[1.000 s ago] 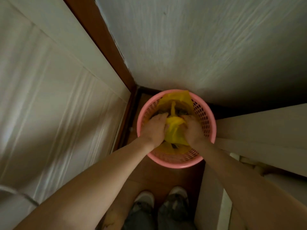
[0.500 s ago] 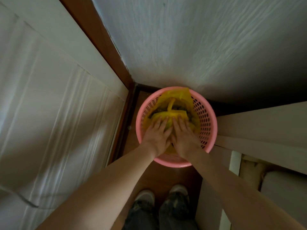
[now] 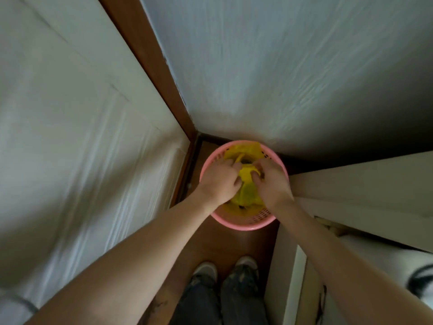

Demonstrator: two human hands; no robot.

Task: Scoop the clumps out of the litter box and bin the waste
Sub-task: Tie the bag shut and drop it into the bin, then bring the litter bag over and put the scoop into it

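Both bare forearms reached forward and down from the bottom corners of the view, converging over a pink basket bin (image 3: 236, 225) that stood on the brown floor (image 3: 234, 245) in the corner between a white door (image 3: 77, 146) and a pale wall (image 3: 281, 73). The left hand (image 3: 219, 181) lay knuckles up over the bin's left side, its fingers (image 3: 226, 163) curled onto the yellow bag (image 3: 248, 192) lining the bin. The right hand (image 3: 273, 184) mirrored it on the right, fingers bent and pinching a bunched fold of the same bag at the middle. The bag sat inside the bin, its upper edge showing at the far rim. Motion blur softened the hands. No brand, label or writing could be read anywhere.
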